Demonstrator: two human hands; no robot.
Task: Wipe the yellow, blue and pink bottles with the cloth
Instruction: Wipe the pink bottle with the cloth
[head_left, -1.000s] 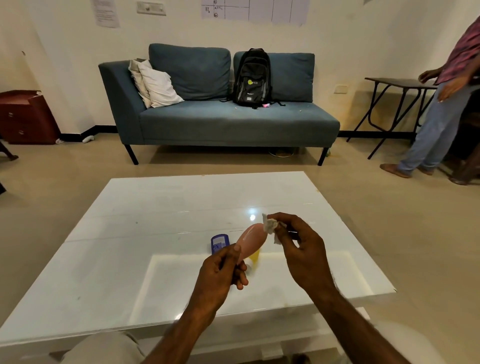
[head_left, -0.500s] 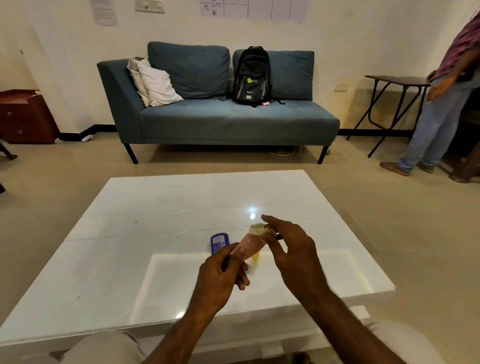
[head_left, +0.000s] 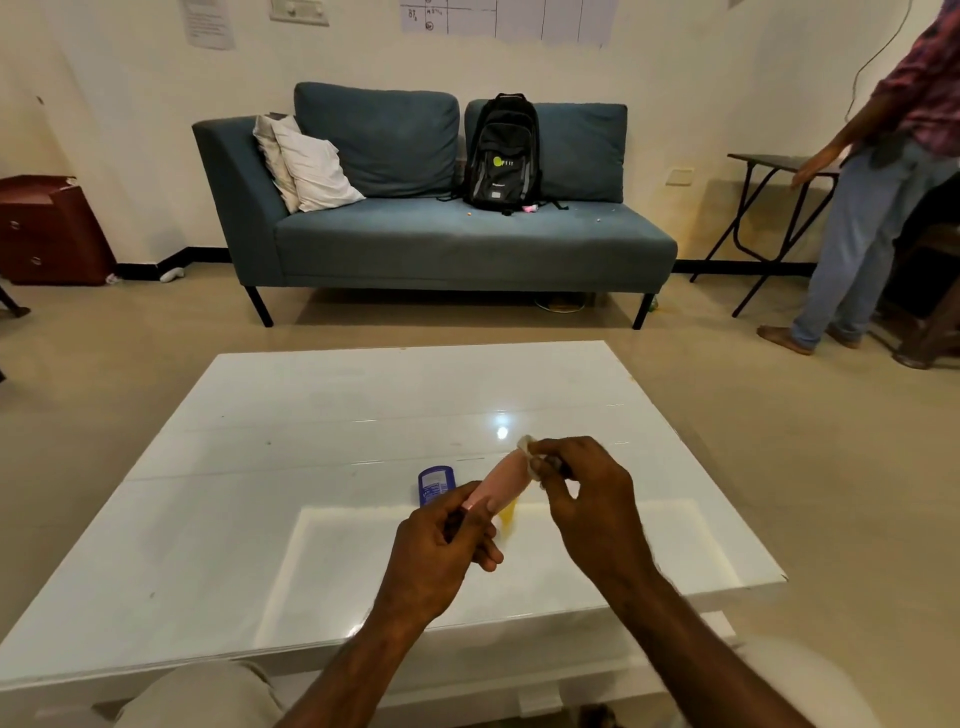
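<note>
My left hand (head_left: 441, 545) grips the lower end of the pink bottle (head_left: 504, 480), which is held tilted above the white table (head_left: 311, 415). At the bottle's upper end my right hand (head_left: 582, 493) pinches a small pale cloth (head_left: 527, 447) against it. The blue bottle (head_left: 435, 483) stands on the table just behind my left hand. Only a small part of the yellow bottle (head_left: 508, 513) shows below the pink one; the rest is hidden by my hands.
A blue sofa (head_left: 441, 244) with a black backpack (head_left: 503, 153) and white pillows stands beyond the table. A person (head_left: 872, 208) stands at the far right beside a dark folding table (head_left: 769, 166). A red-brown cabinet (head_left: 47, 228) sits at the left wall.
My right hand slid the cloth down onto the pink bottle's upper end and back up toward its tip. The left hand keeps its hold. The person at the right shifted.
</note>
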